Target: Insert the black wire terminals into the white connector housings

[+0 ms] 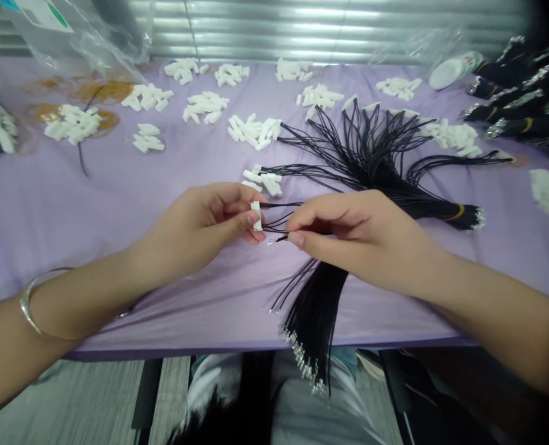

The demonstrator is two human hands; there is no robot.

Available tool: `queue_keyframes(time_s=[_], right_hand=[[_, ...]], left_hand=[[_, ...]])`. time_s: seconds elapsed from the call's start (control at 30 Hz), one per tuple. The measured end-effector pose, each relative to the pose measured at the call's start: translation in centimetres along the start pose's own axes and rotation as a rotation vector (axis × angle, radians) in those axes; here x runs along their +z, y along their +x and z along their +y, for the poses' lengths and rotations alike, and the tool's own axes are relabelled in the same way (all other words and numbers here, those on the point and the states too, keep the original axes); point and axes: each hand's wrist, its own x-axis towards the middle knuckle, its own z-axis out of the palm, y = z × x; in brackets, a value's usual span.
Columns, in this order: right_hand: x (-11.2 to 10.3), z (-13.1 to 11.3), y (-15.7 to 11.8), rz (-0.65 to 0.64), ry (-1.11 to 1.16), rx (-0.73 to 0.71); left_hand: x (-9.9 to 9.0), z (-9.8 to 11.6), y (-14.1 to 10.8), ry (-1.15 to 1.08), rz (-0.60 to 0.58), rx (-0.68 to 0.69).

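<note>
My left hand (209,216) pinches a small white connector housing (256,216) between thumb and fingers. Several thin black wires run from the housing toward the right. My right hand (348,228) is closed on a black wire (281,238), whose bare metal terminal points left, just below and apart from the housing. Below the right hand, a bundle of loose black wires (318,309) with metal terminals hangs over the table's front edge. Behind the hands lies a larger fan of black wires (386,170), many ending in white housings, tied by a yellow band.
Small piles of white housings (255,131) are spread over the purple tablecloth (200,296). More banded wire bundles (515,99) lie at the far right near a white tub (455,70). A clear plastic bag (89,43) and yellow rubber bands (102,91) are at the back left.
</note>
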Motion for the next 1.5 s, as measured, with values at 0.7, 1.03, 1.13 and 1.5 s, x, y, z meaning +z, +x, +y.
queue_keyframes(time_s=[0.7, 1.03, 1.13, 1.5], right_hand=[[0.5, 0.5, -0.2, 0.183, -0.348, -0.065], [0.7, 0.5, -0.1, 0.173, -0.425, -0.125], [0.7, 0.5, -0.1, 0.148, -0.426, -0.112], [0.9, 0.0, -0.5, 0.080, -0.449, -0.131]], left_hand=[[0.4, 0.4, 0.2, -0.024, 0.043, -0.066], [0.2, -0.1, 0.4, -0.024, 0.001, -0.073], [0.2, -0.4, 0.4, -0.022, -0.003, -0.085], [0.4, -0.6, 0.5, -0.008, -0.013, -0.070]])
